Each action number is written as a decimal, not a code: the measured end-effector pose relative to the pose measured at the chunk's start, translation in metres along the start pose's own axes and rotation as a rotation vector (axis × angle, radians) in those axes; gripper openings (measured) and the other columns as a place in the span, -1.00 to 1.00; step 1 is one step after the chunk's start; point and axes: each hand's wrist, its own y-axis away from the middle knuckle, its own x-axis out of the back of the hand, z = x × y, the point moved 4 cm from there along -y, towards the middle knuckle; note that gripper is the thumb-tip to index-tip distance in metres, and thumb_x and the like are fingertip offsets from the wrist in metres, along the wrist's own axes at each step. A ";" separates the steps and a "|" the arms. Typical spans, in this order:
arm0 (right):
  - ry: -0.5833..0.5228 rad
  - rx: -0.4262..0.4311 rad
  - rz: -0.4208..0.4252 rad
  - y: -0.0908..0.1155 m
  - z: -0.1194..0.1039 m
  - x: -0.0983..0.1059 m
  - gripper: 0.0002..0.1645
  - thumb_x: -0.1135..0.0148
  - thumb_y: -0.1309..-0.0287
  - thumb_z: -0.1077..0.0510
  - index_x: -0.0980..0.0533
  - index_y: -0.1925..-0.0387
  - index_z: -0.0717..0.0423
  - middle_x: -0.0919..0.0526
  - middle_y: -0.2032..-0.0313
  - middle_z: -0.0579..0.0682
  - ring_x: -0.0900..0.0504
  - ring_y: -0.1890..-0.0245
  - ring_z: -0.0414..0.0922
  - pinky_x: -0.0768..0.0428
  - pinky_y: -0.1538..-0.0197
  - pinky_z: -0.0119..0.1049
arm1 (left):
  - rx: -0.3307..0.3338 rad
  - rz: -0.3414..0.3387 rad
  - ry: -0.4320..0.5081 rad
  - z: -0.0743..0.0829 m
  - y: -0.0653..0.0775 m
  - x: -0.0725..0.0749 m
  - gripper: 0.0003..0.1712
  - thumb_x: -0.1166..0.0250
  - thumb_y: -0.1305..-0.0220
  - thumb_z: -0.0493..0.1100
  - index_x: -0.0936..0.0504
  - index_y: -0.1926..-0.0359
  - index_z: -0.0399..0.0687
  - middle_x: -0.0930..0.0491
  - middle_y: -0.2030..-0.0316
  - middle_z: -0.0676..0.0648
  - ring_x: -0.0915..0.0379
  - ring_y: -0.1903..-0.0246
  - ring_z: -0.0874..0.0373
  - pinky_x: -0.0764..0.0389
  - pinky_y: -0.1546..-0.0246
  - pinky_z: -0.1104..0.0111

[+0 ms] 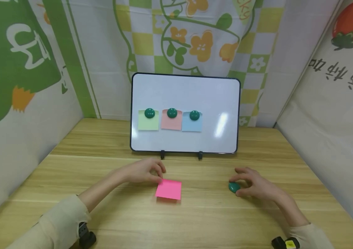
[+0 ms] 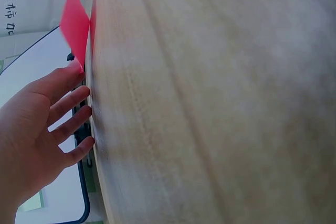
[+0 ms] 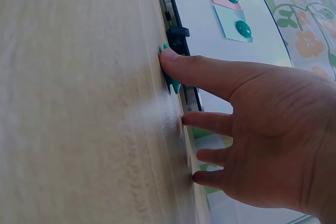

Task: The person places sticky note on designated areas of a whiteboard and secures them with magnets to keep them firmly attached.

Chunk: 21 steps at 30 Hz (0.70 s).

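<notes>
My left hand [image 1: 143, 171] pinches a bright pink sticky note [image 1: 169, 190] by its far left corner. In the left wrist view the note [image 2: 76, 24] tilts up off the table, its corner at the thumb tip. Over on the right, my right hand [image 1: 257, 184] has thumb and fingers around a round green magnet [image 1: 234, 187] at the tabletop. The right wrist view shows the thumb across this magnet [image 3: 176, 85], covering much of it; the other fingers spread apart.
Behind the hands a whiteboard [image 1: 182, 91] leans on small black feet [image 1: 200, 155]. It bears a green note [image 1: 148, 124], a pale pink note [image 1: 171, 123] and a blue note [image 1: 192, 126], each under a green magnet. Printed cloth [image 1: 101, 69] encloses the wooden table [image 1: 201, 221].
</notes>
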 end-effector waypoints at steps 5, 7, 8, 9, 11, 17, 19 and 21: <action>0.007 -0.002 0.009 0.000 0.000 0.000 -0.54 -0.44 -0.10 0.01 -0.63 -0.06 -0.03 -0.29 -0.36 0.40 -0.11 -0.35 0.52 -0.10 -0.23 0.55 | 0.000 -0.004 -0.005 -0.001 -0.001 0.001 -0.91 -0.35 -0.28 -0.06 -0.76 0.32 0.10 -0.60 -0.02 -0.01 -0.49 -0.07 0.05 -0.49 -0.18 0.08; 0.017 -0.002 0.010 0.000 -0.001 0.000 -0.54 -0.43 -0.10 0.00 -0.62 -0.06 -0.03 -0.31 -0.36 0.37 -0.09 -0.37 0.50 -0.08 -0.25 0.55 | -0.001 -0.002 -0.010 0.000 -0.001 0.002 -0.90 -0.34 -0.28 -0.06 -0.76 0.31 0.10 -0.60 -0.02 -0.01 -0.49 -0.07 0.05 -0.49 -0.18 0.08; 0.020 -0.002 0.009 0.001 -0.001 0.000 -0.54 -0.43 -0.11 0.00 -0.62 -0.07 -0.03 -0.32 -0.36 0.35 -0.07 -0.38 0.50 -0.06 -0.26 0.54 | -0.002 -0.002 -0.012 0.001 -0.001 0.003 -0.89 -0.33 -0.29 -0.06 -0.76 0.30 0.09 -0.60 -0.02 -0.01 -0.50 -0.07 0.05 -0.49 -0.18 0.08; 0.021 -0.002 0.006 0.001 -0.001 -0.001 -0.53 -0.43 -0.11 0.00 -0.62 -0.07 -0.02 -0.32 -0.37 0.34 -0.05 -0.40 0.49 -0.03 -0.27 0.54 | -0.003 0.000 -0.013 0.001 -0.001 0.003 -0.89 -0.33 -0.29 -0.05 -0.76 0.30 0.09 -0.60 -0.02 -0.01 -0.50 -0.07 0.04 -0.49 -0.18 0.07; 0.023 0.001 0.000 0.001 -0.002 -0.001 -0.52 -0.42 -0.12 0.00 -0.61 -0.09 0.01 -0.33 -0.37 0.32 0.00 -0.42 0.48 0.01 -0.29 0.54 | 0.008 -0.001 -0.011 0.003 -0.002 0.004 -0.88 -0.32 -0.30 -0.03 -0.76 0.28 0.11 -0.59 -0.04 0.00 -0.50 -0.09 0.05 -0.50 -0.18 0.08; 0.028 0.018 -0.007 0.001 -0.002 -0.001 -0.49 -0.40 -0.15 -0.01 -0.60 -0.11 0.07 -0.34 -0.37 0.31 0.03 -0.44 0.46 0.04 -0.31 0.52 | 0.041 0.010 -0.021 0.005 -0.008 0.010 -0.86 -0.30 -0.32 0.01 -0.75 0.23 0.15 -0.59 -0.05 0.04 -0.49 -0.10 0.08 -0.52 -0.17 0.10; 0.038 0.029 -0.004 0.000 -0.002 -0.001 -0.48 -0.40 -0.15 -0.02 -0.60 -0.11 0.09 -0.34 -0.37 0.30 0.02 -0.44 0.46 0.02 -0.31 0.51 | 0.043 0.017 -0.029 0.007 -0.010 0.013 -0.87 -0.30 -0.32 -0.01 -0.75 0.24 0.16 -0.59 -0.05 0.04 -0.49 -0.10 0.09 -0.52 -0.18 0.11; 0.049 0.040 0.003 0.000 -0.001 -0.002 -0.48 -0.40 -0.14 -0.02 -0.60 -0.11 0.10 -0.36 -0.36 0.29 0.00 -0.44 0.45 0.01 -0.31 0.50 | 0.036 0.025 -0.043 0.009 -0.013 0.015 -0.88 -0.29 -0.33 -0.02 -0.75 0.25 0.16 -0.60 -0.06 0.03 -0.48 -0.11 0.08 -0.52 -0.18 0.10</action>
